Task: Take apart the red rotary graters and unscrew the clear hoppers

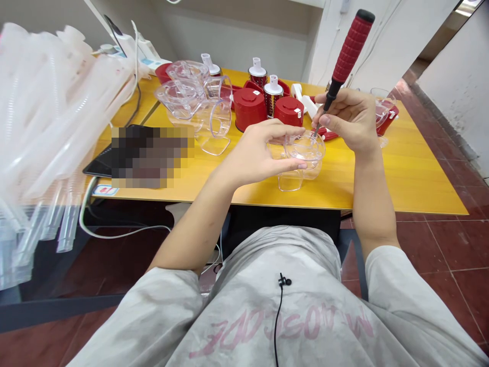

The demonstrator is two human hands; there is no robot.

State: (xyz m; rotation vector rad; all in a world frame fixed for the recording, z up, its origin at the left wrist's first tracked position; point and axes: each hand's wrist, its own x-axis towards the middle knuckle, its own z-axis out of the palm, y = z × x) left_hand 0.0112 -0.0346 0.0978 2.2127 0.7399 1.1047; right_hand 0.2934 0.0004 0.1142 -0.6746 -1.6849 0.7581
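– Screwdriver [350,51] with a red grip: are you seeing where its tip is ending?

– Barely. It is pointing down into the clear plastic housing [305,162] near the table's front edge, but the see-through walls are confusing the exact contact.

– What else is hiding?

– Pixelation is masking most of the black device [102,159] at left, the frame's left edge is cutting off the bundle of clear tubes [57,122], and the right wrist is partly covering a red part [390,121] at far right.

– And the hands?

– The left hand [256,152] is gripping the housing, its thumb lying along the near side and its fingers reaching over the far rim. The right hand [353,120] is pinching the slim shaft below the handle; its forearm is rising nearly upright, and the handle is leaning up and right.
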